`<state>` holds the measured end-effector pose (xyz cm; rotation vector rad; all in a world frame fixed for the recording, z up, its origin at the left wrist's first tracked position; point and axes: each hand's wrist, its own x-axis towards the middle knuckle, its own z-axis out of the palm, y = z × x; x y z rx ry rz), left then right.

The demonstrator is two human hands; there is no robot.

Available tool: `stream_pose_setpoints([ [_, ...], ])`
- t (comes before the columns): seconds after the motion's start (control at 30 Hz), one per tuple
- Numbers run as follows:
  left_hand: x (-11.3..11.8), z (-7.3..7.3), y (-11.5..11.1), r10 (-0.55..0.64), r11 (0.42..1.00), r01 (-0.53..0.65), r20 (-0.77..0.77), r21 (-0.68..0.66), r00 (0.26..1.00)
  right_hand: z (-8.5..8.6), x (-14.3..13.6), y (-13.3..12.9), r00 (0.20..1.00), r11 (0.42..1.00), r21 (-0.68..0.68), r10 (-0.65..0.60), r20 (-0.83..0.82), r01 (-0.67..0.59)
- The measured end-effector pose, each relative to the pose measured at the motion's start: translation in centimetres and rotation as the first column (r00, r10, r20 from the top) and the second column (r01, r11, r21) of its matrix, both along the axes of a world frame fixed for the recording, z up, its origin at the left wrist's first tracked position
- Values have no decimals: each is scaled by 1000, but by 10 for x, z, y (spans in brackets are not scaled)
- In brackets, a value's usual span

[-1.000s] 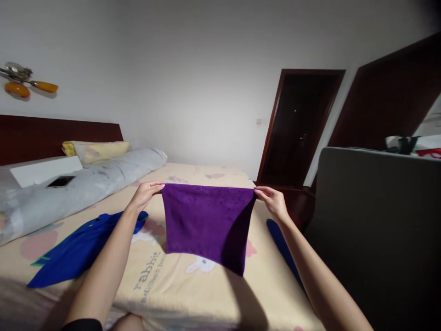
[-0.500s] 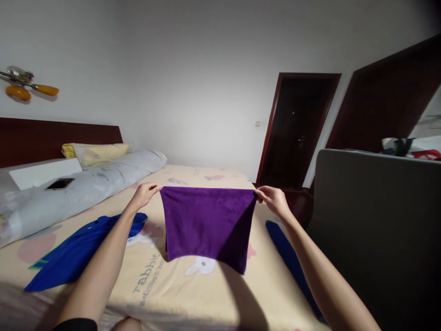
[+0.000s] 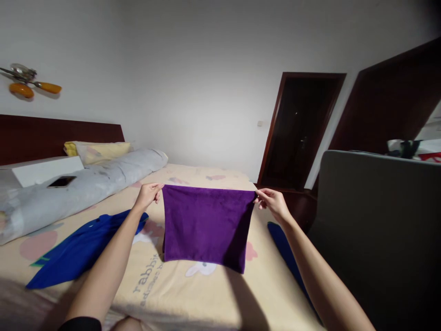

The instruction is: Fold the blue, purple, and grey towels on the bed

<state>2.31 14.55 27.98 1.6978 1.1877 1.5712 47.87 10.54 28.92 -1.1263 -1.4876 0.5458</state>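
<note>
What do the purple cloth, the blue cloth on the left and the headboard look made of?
Purple cloth: probably plush microfibre or velour; soft nap, faintly mottled surface. Blue cloth: matte fabric, green edging; fibre unclear. Headboard: likely smooth wood or veneer, dark reddish-brown; grain too dim to confirm.

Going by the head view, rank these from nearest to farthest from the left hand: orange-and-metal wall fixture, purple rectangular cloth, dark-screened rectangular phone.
1. Purple rectangular cloth: pinched in the left hand.
2. Dark-screened rectangular phone: to the left, on the long grey bedding roll.
3. Orange-and-metal wall fixture: mounted high at upper left.
</note>
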Motion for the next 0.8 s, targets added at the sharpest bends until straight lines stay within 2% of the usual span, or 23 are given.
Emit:
stream_pose_setpoints([
  [0.2,22,0,10,35,999,-36,103,5,994,3,-9,14,991,999,1,-35,-133,35],
  [0.43,24,-4,20,97,995,-94,139,-32,985,1,-8,19,986,996,-1,-93,-137,93],
  [0.6,21,-4,29,112,989,-94,167,-111,980,-4,-8,30,974,997,-37,-68,-215,62],
  [0.8,27,-2,56,139,967,-81,232,-242,963,-9,-12,63,937,998,-69,-23,-348,-1],
])
